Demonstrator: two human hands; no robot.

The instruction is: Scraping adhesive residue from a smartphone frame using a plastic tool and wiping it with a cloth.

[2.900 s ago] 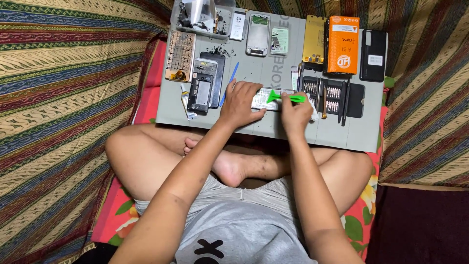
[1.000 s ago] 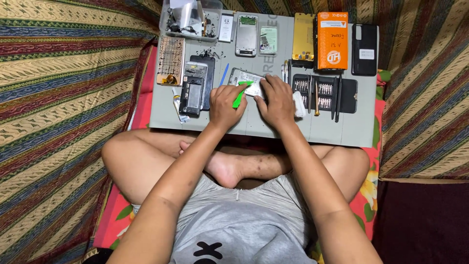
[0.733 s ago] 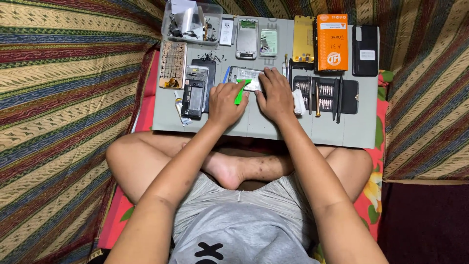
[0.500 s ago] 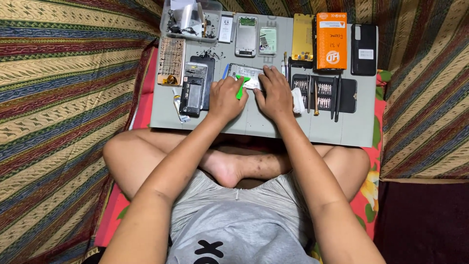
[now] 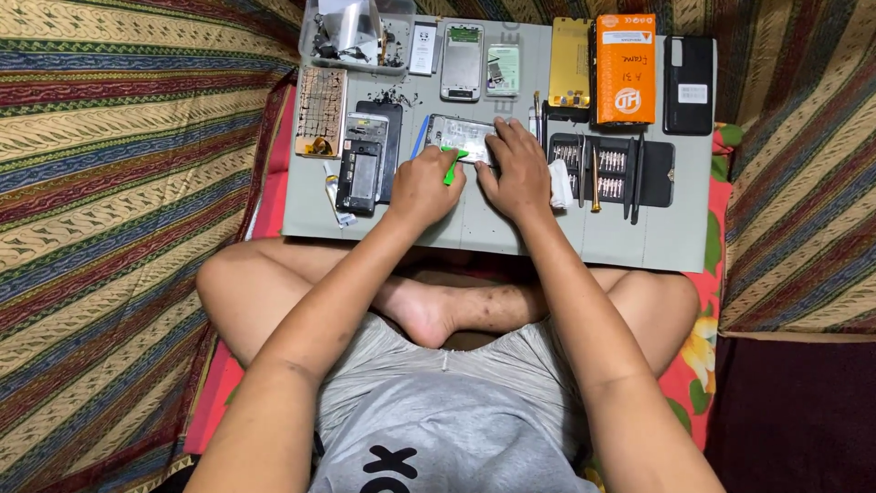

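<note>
Left hand (image 5: 424,187) grip stays closed on green tool (image 5: 452,166) (unmoved); right hand (image 5: 516,169) still presses phone (image 5: 459,137).

Place: home phone-repair spot; you sit cross-legged on the floor.
Evidence: striped woven cloth (image 5: 109,183), grey work mat (image 5: 639,237), opened phones (image 5: 363,169), screwdriver kit (image 5: 610,169).

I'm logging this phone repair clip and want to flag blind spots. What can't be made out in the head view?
- Opened phone: its right part is hidden under the right hand.
- Green pry tool: the left hand covers its lower end.
- Clear parts tray: cut off by the top edge; contents too small to identify.
- Screwdriver bit set: bits too small to distinguish.
</note>
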